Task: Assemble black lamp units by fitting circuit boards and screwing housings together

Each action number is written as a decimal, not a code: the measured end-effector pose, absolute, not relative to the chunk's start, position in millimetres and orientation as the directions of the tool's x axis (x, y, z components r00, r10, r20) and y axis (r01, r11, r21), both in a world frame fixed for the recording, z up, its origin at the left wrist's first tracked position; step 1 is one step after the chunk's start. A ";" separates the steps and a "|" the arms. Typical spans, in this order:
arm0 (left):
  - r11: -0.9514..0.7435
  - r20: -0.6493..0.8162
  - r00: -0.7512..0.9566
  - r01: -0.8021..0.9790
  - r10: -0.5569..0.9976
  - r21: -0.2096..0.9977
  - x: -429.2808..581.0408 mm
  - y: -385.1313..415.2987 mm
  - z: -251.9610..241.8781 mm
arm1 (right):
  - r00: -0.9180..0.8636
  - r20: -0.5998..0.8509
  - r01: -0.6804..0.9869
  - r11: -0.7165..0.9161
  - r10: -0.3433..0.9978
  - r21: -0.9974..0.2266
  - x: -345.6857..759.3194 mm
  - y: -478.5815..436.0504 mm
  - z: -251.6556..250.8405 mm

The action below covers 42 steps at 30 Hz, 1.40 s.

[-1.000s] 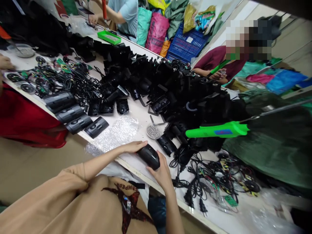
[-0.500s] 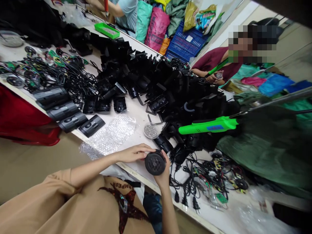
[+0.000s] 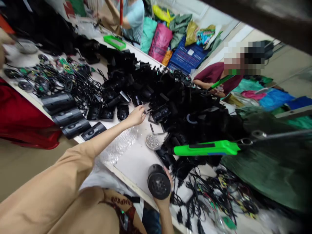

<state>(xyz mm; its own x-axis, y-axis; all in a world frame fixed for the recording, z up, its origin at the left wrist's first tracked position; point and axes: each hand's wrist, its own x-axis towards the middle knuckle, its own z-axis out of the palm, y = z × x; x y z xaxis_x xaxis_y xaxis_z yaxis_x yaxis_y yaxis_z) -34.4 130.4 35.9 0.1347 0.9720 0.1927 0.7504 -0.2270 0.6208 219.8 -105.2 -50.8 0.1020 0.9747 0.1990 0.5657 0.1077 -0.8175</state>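
So at far left there's some red plastic (image 3: 24,120) below the table (image 3: 131,161), whose near edge runs diagonally from there to the bottom right. Four black shells (image 3: 69,117) sit right along that edge, wires (image 3: 73,81) heaped behind, so not much room there. Next comes clear bubble wrap (image 3: 119,146), partly behind the forearm. Tan shirt (image 3: 73,182) at the bottom has upside-down letters, something like "AMPEO", the rest is hard to read.

Left hand (image 3: 136,116), mid-frame, has its fingertips bunched at a thin grey piece (image 3: 147,109); can't tell if it's really pinched. The best open room is the bare white strip below that hand, with a dish of screws (image 3: 152,142) bordering it.

The black cylinder (image 3: 159,184) is lower centre, round end facing the camera, and the right hand (image 3: 162,202) is wrapped around it near the edge. Pink bag (image 3: 160,42) up top has dark print, unreadable. Then a blue crate (image 3: 186,55), and lower down a green driver (image 3: 206,149) pokes in over the black parts (image 3: 177,94). Cords (image 3: 195,198) crowd the lower right, with a person in maroon (image 3: 216,73) beyond the table at upper right.
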 end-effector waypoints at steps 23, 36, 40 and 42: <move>0.083 -0.081 -0.018 0.302 0.997 0.950 -2.6 278.3 -2.9 | 0.044 0.327 0.805 0.160 0.944 -0.571 226.2 -108.3 -82.8; 0.113 -0.103 0.100 -0.105 0.990 0.988 -86.3 191.4 63.7 | 0.016 0.258 0.783 0.148 0.966 -0.604 216.7 -86.9 -63.9; 0.115 -0.068 0.262 -0.168 0.963 0.979 -91.7 130.9 81.8 | 0.017 0.278 0.757 0.169 0.961 -0.631 212.0 -82.7 -62.7; 0.107 -0.036 0.355 -0.183 0.934 0.977 -88.5 93.1 77.0 | 0.027 0.264 0.731 0.162 0.964 -0.663 209.4 -82.1 -61.2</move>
